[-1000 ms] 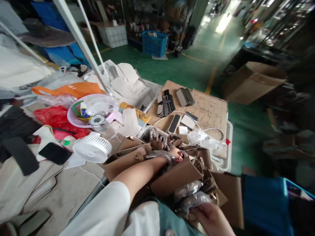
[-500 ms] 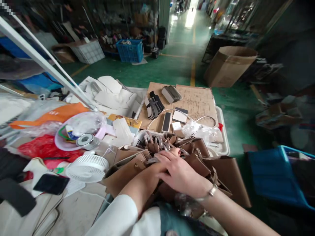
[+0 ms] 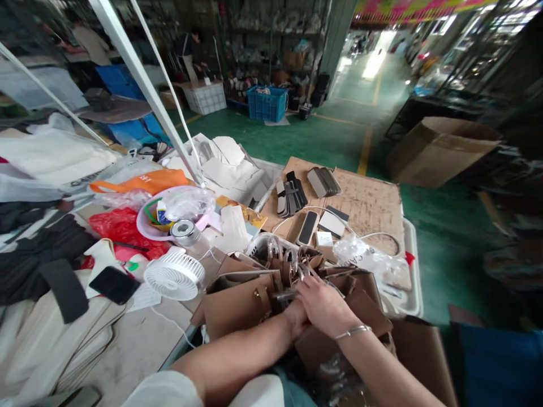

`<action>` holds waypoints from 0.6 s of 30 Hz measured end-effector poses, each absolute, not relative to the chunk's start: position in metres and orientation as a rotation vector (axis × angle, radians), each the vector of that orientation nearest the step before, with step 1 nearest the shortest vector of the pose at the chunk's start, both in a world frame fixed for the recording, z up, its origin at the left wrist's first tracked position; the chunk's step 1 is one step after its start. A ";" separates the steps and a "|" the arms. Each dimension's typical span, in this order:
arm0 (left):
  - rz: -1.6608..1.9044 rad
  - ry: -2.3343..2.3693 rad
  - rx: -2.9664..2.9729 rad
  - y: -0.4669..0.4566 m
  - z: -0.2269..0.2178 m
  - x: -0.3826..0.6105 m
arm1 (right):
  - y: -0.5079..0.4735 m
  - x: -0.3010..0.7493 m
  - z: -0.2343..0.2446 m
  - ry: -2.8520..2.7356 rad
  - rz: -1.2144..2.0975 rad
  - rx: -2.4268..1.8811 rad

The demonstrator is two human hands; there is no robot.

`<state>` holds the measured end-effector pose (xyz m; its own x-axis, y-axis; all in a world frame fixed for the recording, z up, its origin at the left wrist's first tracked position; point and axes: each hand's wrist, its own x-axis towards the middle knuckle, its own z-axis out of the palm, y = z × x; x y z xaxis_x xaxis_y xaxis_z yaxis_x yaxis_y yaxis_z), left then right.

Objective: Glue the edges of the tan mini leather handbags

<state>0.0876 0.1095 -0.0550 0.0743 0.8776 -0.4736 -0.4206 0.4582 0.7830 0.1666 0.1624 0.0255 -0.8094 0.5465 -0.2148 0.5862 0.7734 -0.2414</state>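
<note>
Brown bags (image 3: 240,305), close-packed beneath the arms. Right hand (image 3: 326,305), over left hand (image 3: 298,312), among them, near wrapped handles (image 3: 292,261); fingertips hidden, so whether either grips cannot be told. Worktable (image 3: 144,345), left: white fan (image 3: 173,275), dark phone (image 3: 114,284), lilac bowl (image 3: 145,230). Cardboard sheet (image 3: 369,198), ahead, bearing grey pieces (image 3: 323,182). Room beyond: green floor (image 3: 331,135), yellow line (image 3: 365,152), blue crate (image 3: 266,106), open carton (image 3: 428,161).

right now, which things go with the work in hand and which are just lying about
Likely in the work:
brown bags
plastic-wrapped handles

Apparently just lying about:
white fan
black phone
orange bag
red plastic
</note>
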 end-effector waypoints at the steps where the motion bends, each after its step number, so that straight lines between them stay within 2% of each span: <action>1: 1.007 1.061 0.513 0.103 -0.046 0.086 | 0.166 0.171 0.021 2.804 -0.457 0.985; 4: 0.890 0.964 0.729 0.067 -0.016 0.056 | 0.184 0.188 0.005 2.690 -0.520 1.184; 8: 1.074 1.660 1.710 -0.007 0.003 -0.006 | 0.209 0.204 -0.021 2.575 -0.665 1.278; 9: 1.015 1.774 1.862 -0.026 0.001 -0.015 | 0.213 0.205 -0.027 2.567 -0.694 1.281; 11: 0.880 2.010 1.933 -0.058 -0.009 -0.020 | 0.219 0.202 -0.038 2.580 -0.749 1.268; 14: 0.859 2.213 1.668 -0.083 -0.036 -0.001 | 0.222 0.194 -0.041 2.645 -0.841 1.306; 16: 0.825 2.201 1.667 -0.086 -0.058 0.015 | 0.220 0.193 -0.027 2.689 -0.906 1.412; 18: 0.840 2.153 1.858 -0.082 -0.079 0.029 | 0.210 0.203 0.004 2.769 -1.112 1.512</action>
